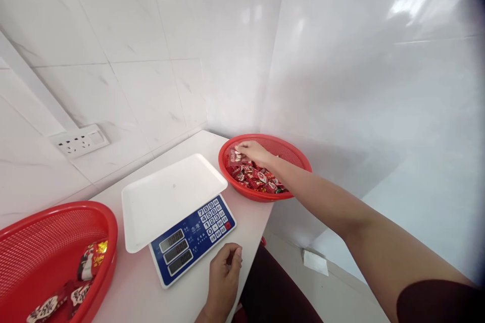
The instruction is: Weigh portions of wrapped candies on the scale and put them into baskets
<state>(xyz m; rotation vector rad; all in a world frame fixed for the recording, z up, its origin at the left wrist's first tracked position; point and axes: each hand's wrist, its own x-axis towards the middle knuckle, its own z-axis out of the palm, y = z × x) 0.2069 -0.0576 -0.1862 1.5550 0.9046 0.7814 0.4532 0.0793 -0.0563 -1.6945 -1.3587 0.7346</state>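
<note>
My right hand (254, 153) reaches into a red mesh basket (303, 161) at the far right of the table. Between its fingertips is a small red wrapped candy packet (235, 157), held over the basket's left side. Below it lies a pile of red candy packets (261, 177). My left hand (223, 277) is curled into a loose fist at the table's front edge, with nothing visible in it. Just to its left stands a digital scale (193, 237) with a blue keypad panel, its white weighing tray (170, 192) bare.
A second red mesh basket (38, 217) at the lower left holds a few snack packets (91, 262), red and gold. Tiled walls close in the white table (136, 292) behind. A wall socket (79, 141) sits at left. On the floor at right lies a white piece (316, 262).
</note>
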